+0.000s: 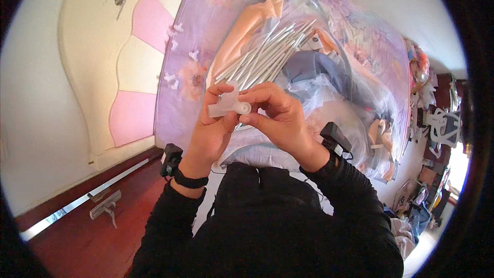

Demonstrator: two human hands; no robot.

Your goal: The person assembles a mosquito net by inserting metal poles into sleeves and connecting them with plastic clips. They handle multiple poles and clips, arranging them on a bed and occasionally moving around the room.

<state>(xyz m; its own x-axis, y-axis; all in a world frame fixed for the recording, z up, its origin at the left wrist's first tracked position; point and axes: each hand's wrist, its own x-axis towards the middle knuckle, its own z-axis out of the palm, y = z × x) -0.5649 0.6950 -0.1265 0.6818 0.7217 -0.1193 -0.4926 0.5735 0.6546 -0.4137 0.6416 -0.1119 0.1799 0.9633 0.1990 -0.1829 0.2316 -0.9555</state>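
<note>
A white plastic pipe connector [224, 106] with several short tubular arms is held up in front of me, above the bed's near side. My left hand [212, 126] has its fingers and thumb closed around the connector's left part. From the other side, my right hand [282, 118] pinches its round right end between thumb and fingers. Just beyond my hands lies a loose bundle of thin white poles [268, 54]. More white connectors [193, 55] are scattered on the bed's left side.
The poles lie on peach fabric [251, 18] and clear sheeting, with dark grey cloth [314, 67] to the right, on a purple floral bedspread [191, 7]. A cream and pink headboard [136, 67] stands left. A grey tool with a flat head [105, 206] lies on the red floor [103, 242].
</note>
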